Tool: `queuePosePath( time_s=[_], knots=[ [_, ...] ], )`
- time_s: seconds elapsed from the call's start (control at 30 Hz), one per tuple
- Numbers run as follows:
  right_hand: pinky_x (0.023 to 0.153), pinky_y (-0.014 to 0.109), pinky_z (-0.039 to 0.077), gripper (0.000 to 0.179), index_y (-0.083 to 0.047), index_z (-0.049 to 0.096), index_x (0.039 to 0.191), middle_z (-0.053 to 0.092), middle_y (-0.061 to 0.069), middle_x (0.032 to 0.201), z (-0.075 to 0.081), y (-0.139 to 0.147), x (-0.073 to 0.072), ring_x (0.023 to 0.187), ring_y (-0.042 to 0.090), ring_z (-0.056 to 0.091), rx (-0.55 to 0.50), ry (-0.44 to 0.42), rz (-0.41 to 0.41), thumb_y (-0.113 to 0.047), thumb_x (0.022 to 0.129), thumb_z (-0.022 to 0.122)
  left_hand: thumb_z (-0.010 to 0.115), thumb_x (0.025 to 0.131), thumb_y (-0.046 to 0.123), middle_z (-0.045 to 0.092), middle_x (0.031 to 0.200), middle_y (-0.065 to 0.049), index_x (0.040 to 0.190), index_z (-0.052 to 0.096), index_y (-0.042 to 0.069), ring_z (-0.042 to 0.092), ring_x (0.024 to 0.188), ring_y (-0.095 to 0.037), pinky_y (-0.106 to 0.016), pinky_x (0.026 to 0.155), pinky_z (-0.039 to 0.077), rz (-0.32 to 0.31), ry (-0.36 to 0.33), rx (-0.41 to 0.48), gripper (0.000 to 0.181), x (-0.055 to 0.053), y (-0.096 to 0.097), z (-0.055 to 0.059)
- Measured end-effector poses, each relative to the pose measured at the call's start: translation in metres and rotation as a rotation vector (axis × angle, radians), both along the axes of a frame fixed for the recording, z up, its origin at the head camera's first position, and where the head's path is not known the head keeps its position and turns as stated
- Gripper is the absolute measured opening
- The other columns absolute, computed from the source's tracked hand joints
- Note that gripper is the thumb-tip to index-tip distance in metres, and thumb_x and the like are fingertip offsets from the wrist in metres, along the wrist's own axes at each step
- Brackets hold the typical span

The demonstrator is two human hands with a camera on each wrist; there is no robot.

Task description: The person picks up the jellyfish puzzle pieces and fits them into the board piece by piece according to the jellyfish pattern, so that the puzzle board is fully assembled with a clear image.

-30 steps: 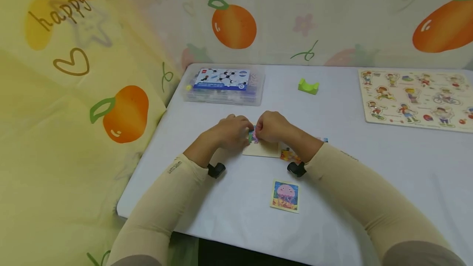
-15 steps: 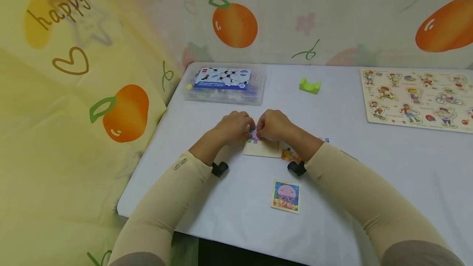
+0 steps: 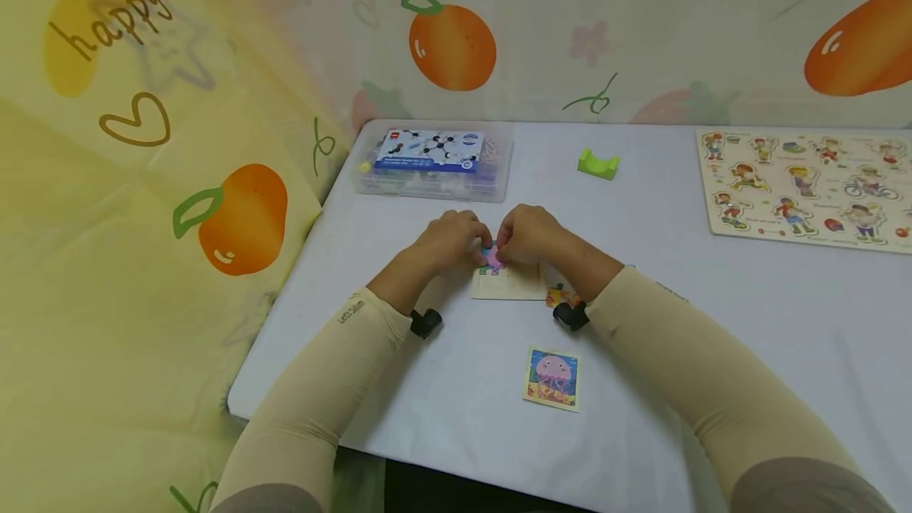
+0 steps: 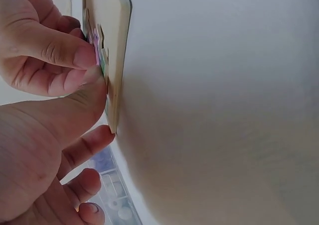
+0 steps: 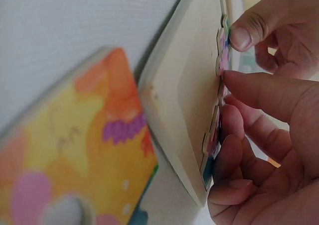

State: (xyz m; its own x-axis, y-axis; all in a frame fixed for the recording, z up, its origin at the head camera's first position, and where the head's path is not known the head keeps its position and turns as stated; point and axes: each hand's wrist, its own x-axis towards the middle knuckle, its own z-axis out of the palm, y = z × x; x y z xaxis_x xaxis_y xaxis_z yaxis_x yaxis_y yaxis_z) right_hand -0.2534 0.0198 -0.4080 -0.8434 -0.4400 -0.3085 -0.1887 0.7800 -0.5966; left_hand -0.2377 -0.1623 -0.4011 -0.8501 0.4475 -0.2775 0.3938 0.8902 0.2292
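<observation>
A shallow wooden puzzle board (image 3: 520,282) lies mid-table, with pink, blue and green jigsaw pieces (image 3: 492,260) fitted along its far left part. My left hand (image 3: 452,242) holds the board's left side; in the left wrist view its thumb (image 4: 94,88) presses on the pieces and a fingertip touches the board's corner. From the right, my right hand (image 3: 530,236) pinches a pink puzzle piece (image 5: 223,88) at the row, its thumb and curled fingers around it. The fingers hide much of that piece. An orange-yellow puzzle piece (image 5: 94,135) lies beside the board, partly under my right wrist.
A jellyfish picture card (image 3: 552,378) lies nearer the front edge. Behind the hands are a clear plastic case (image 3: 435,184) with a blue-white label and a green curved block (image 3: 598,165). A wooden figure-puzzle board (image 3: 805,188) lies at the far right.
Both hands have shifted slightly away from me, close together over the pieces. The puzzle board has slid a little to the right. More of the pink pieces shows between the hands.
</observation>
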Motion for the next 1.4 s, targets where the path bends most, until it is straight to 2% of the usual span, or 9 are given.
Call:
queuePosePath(
  time_s=[0.37, 0.7, 0.9, 1.1, 1.27, 1.4],
  knots=[
    [0.071, 0.029, 0.043, 0.012, -0.014, 0.073, 0.081, 0.067, 0.001, 0.082, 0.002, 0.001, 0.0, 0.083, 0.019, 0.057, 0.002, -0.004, 0.011, -0.023, 0.085, 0.08, 0.078, 0.091, 0.032, 0.061, 0.127, -0.004, 0.112, 0.076, 0.024, 0.052, 0.121, -0.03, -0.048, 0.104, 0.043, 0.013, -0.023, 0.011, 0.023, -0.002, 0.0, 0.001],
    [0.069, 0.028, 0.044, 0.01, -0.013, 0.072, 0.086, 0.067, 0.001, 0.083, -0.001, 0.001, 0.001, 0.08, 0.018, 0.058, -0.002, 0.006, 0.012, -0.021, 0.086, 0.078, 0.081, 0.09, 0.028, 0.059, 0.129, -0.004, 0.115, 0.072, 0.021, 0.051, 0.126, -0.029, -0.045, 0.109, 0.041, 0.005, -0.081, 0.046, 0.028, -0.004, -0.003, 0.002],
    [0.071, 0.03, 0.045, 0.009, -0.013, 0.072, 0.09, 0.066, 0.003, 0.087, 0.002, 0.004, 0.004, 0.083, 0.02, 0.058, 0.01, 0.039, 0.023, -0.021, 0.088, 0.075, 0.082, 0.089, 0.028, 0.063, 0.13, -0.004, 0.114, 0.074, 0.022, 0.052, 0.126, -0.031, -0.049, 0.107, 0.042, 0.009, -0.048, 0.026, 0.027, -0.005, -0.001, 0.0],
    [0.081, 0.038, 0.047, 0.011, -0.01, 0.072, 0.1, 0.066, 0.008, 0.098, 0.019, 0.034, 0.009, 0.091, 0.025, 0.058, 0.082, 0.09, 0.045, -0.018, 0.093, 0.069, 0.08, 0.09, 0.029, 0.063, 0.13, -0.002, 0.115, 0.074, 0.023, 0.052, 0.128, -0.03, -0.049, 0.109, 0.041, 0.028, -0.047, -0.003, 0.026, -0.003, 0.003, 0.003],
    [0.083, 0.041, 0.049, 0.019, -0.01, 0.07, 0.111, 0.065, 0.012, 0.108, 0.031, 0.071, 0.018, 0.094, 0.027, 0.058, 0.217, 0.025, 0.039, -0.019, 0.094, 0.07, 0.075, 0.094, 0.032, 0.06, 0.135, -0.005, 0.127, 0.067, 0.023, 0.049, 0.13, -0.03, -0.049, 0.111, 0.039, 0.025, -0.053, -0.048, 0.035, 0.001, 0.005, 0.005],
    [0.086, 0.044, 0.051, 0.022, -0.012, 0.071, 0.112, 0.063, 0.014, 0.114, 0.028, 0.095, 0.028, 0.099, 0.029, 0.057, 0.266, -0.01, 0.057, -0.02, 0.092, 0.076, 0.072, 0.095, 0.041, 0.056, 0.14, -0.007, 0.14, 0.056, 0.028, 0.047, 0.129, -0.031, -0.05, 0.11, 0.038, 0.021, -0.049, -0.071, 0.049, 0.004, 0.007, 0.004]
  ],
)
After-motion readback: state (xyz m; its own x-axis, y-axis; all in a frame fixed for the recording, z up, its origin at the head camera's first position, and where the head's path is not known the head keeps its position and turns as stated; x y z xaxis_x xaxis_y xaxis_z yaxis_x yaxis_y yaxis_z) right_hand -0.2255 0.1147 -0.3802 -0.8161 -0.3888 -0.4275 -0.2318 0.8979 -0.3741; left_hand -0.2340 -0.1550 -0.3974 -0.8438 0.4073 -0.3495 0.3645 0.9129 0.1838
